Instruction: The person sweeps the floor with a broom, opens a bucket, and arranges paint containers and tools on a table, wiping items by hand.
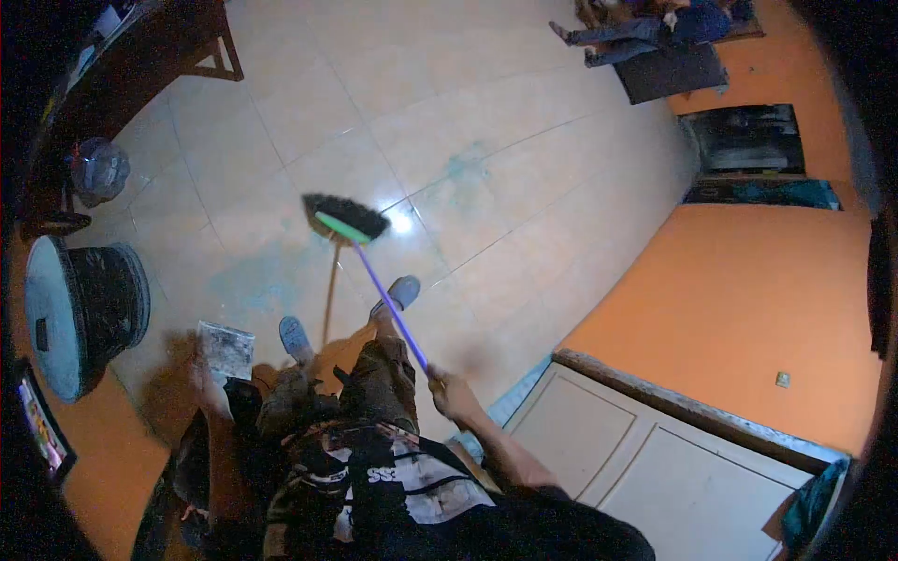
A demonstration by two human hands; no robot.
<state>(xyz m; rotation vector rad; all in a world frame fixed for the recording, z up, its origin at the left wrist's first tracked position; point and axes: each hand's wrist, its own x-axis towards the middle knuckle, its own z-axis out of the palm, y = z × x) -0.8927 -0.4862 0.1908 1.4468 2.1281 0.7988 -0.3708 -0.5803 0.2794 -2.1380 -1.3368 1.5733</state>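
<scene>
My right hand (453, 394) is closed around the upper end of a purple broom handle (393, 309). The handle slants up and left to a green broom head (342, 227) with dark bristles (346, 211), low over or on the tiled floor (524, 150). On the left, my left hand (208, 381) is dark and blurred beside a flat grey, whitish-smeared panel (226, 350); its fingers cannot be made out, nor whether they grip the panel. My sandalled feet (403, 292) stand between the hands, just below the broom head.
A round drum-like object (103, 299) and a clear plastic container (100, 170) stand at left, below a dark wooden table (140, 70). Pale cabinet doors (571, 411) are at lower right. A person (645, 33) sits at the top right, near a doorway (744, 140).
</scene>
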